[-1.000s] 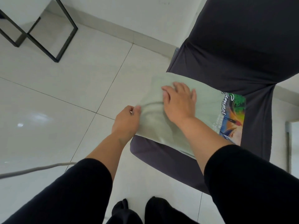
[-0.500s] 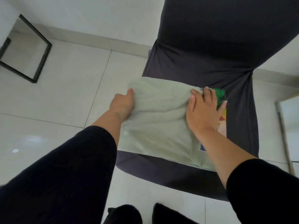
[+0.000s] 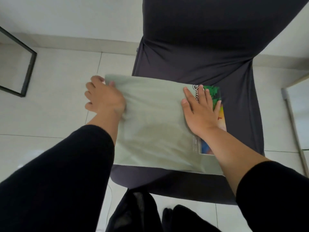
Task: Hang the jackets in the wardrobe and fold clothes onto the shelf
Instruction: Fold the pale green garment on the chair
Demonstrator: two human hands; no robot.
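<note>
A pale green T-shirt with a colourful print at its right side lies folded into a rectangle on the seat of a chair with a dark grey cover. My left hand grips the shirt's left edge, thumb on top of the cloth and fingers curled past the edge over the floor. My right hand lies flat with straight fingers on the shirt's right part, over the print.
White tiled floor surrounds the chair. A black metal frame stands at the left by the wall. A pale post or door edge runs down the right side. My feet are below the seat's front edge.
The left hand has moved out to the shirt's left edge and the right hand has slid right onto the print. The cloth between them now lies smoother and flatter.
</note>
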